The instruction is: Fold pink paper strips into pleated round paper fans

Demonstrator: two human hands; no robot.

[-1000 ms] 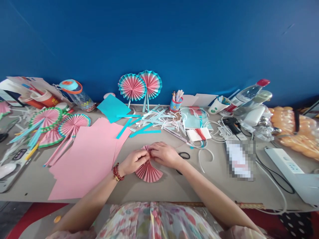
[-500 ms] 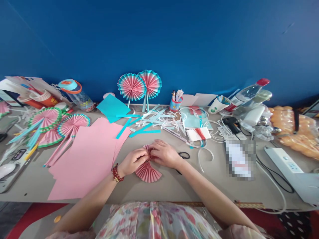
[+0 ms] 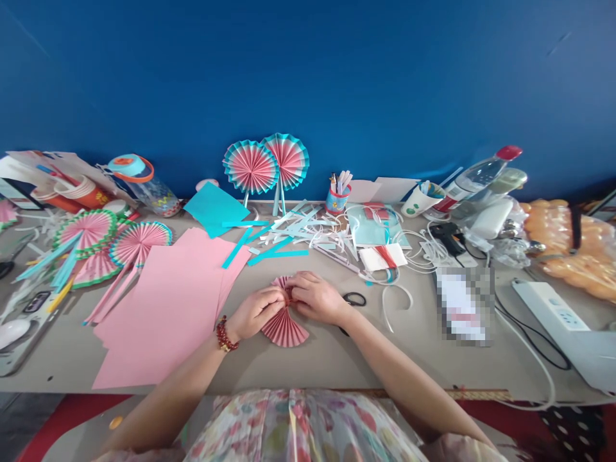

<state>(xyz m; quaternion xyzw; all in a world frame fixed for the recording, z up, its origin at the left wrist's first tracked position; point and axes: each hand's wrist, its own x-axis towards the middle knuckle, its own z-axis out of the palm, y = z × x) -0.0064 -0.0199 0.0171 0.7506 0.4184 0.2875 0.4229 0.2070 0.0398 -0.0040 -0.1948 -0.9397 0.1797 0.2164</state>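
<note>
A pink pleated paper fan lies between my hands, pinched in at its middle, with its lower pleats spread toward me. My left hand closes on the fan's left side at the waist. At the same waist, my right hand grips from the right, fingers bent over the upper pleats. Something thin and reddish shows at the pinch; I cannot tell what it is. My fingers hide much of the upper half. Black-handled scissors lie partly under my right wrist.
Pink paper sheets lie to the left, with finished fans beyond. White and blue paper strips are heaped behind my hands. Two round fans lean on the blue wall. A power strip and a bottle are at right.
The lower pleats of the fan have drawn slightly narrower and upward. Both hands keep their hold at the waist, nearly in the same place.
</note>
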